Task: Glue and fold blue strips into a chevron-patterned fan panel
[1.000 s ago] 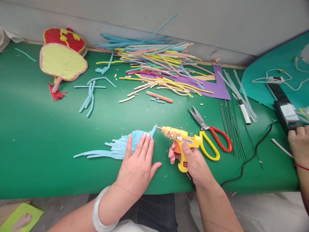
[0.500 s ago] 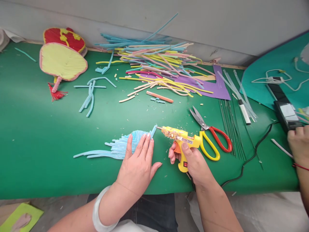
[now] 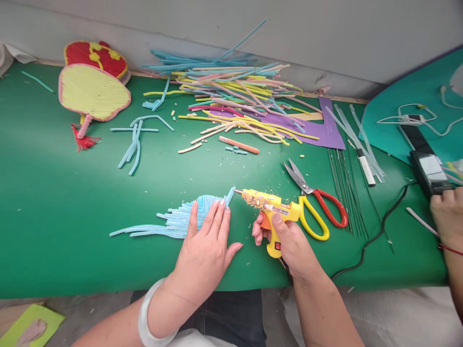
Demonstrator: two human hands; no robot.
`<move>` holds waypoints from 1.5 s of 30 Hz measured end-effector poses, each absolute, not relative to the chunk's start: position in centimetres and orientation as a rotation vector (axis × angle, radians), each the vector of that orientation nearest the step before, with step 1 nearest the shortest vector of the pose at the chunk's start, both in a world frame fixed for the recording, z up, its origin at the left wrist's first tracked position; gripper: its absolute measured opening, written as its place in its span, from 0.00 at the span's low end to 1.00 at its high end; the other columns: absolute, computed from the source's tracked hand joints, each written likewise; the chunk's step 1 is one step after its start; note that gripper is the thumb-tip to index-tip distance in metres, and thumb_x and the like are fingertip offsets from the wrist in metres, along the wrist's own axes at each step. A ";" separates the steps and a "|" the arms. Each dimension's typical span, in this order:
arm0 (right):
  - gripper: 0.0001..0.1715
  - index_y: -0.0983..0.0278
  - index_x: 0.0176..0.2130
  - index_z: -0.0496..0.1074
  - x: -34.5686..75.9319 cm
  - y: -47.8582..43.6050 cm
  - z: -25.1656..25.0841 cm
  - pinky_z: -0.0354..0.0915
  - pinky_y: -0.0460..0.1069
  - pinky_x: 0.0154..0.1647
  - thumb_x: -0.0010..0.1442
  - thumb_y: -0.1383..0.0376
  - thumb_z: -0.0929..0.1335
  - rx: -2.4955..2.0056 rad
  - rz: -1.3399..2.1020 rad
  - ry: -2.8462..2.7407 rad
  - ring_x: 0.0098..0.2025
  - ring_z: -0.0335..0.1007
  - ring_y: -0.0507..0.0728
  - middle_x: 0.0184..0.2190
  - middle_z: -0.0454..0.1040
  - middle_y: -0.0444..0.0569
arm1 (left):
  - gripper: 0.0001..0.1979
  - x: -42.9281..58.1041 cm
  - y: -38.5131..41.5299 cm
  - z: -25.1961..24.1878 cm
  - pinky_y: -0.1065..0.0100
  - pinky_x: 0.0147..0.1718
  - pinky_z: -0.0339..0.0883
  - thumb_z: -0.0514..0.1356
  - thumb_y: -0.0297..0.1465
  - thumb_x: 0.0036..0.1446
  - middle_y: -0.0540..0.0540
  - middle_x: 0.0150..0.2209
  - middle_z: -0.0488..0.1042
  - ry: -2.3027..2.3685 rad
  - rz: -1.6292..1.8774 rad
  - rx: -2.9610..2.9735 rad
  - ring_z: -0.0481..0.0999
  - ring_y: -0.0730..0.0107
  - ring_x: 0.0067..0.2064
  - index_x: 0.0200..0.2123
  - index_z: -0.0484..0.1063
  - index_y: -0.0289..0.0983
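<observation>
My left hand (image 3: 208,241) lies flat with its fingers stretched over a light-blue piece made of pipe cleaners (image 3: 177,219), pressing it on the green table (image 3: 90,260). Its right part is hidden under my fingers, and one short strand sticks out past the fingertips. In my right hand (image 3: 285,241) is a yellow hot glue gun (image 3: 269,205), gripped by its handle, with fingers around the orange trigger. The gun's metal nozzle points left and meets, or nearly meets, the tip of that short blue strand. Glue and fluff crust the gun's front.
Scissors (image 3: 311,197) lie right of the gun. Behind are a heap of coloured pipe cleaners (image 3: 231,91), purple sheet (image 3: 325,132), a yellow-green fan shape (image 3: 94,91) and loose blue strands (image 3: 135,140). Wires (image 3: 347,193), glue sticks (image 3: 361,140), a black cable (image 3: 372,241) and another person's hand (image 3: 448,217) are right.
</observation>
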State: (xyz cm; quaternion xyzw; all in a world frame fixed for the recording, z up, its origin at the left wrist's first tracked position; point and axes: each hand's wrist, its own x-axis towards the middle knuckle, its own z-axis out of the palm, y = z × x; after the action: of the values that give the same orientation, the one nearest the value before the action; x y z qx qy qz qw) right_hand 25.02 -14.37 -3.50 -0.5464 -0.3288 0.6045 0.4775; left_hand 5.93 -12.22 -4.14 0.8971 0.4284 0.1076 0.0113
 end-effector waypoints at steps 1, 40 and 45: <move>0.26 0.63 0.36 0.74 25.0 -14.4 -3.5 0.71 0.47 0.31 0.65 0.44 0.66 -1.332 1.478 -0.804 0.30 0.71 0.53 0.28 0.74 0.48 | 0.31 5.9 -12.2 -4.1 0.46 0.71 0.20 0.48 0.45 0.70 0.34 0.65 0.65 1.336 0.338 2.799 0.64 0.54 0.67 0.62 0.66 0.26; 0.26 0.63 0.36 0.74 25.1 -14.4 -3.7 0.70 0.46 0.31 0.65 0.43 0.66 -1.332 1.472 -0.810 0.29 0.71 0.52 0.28 0.75 0.47 | 0.31 5.9 -12.3 -4.5 0.46 0.71 0.22 0.47 0.45 0.71 0.33 0.64 0.66 1.334 0.385 2.813 0.65 0.54 0.66 0.61 0.67 0.25; 0.26 0.63 0.36 0.73 25.0 -14.4 -3.6 0.70 0.46 0.31 0.65 0.44 0.66 -1.330 1.472 -0.810 0.30 0.71 0.52 0.28 0.75 0.47 | 0.30 5.9 -12.3 -4.3 0.45 0.71 0.22 0.47 0.45 0.71 0.33 0.64 0.66 1.342 0.393 2.820 0.66 0.54 0.66 0.61 0.68 0.26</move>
State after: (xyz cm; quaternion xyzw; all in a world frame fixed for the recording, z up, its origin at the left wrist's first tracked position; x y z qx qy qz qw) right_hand 25.02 -14.37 -3.64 -0.5449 -0.3318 0.6030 0.4789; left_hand 5.91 -12.28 -4.34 0.8959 0.4264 0.1248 -0.0028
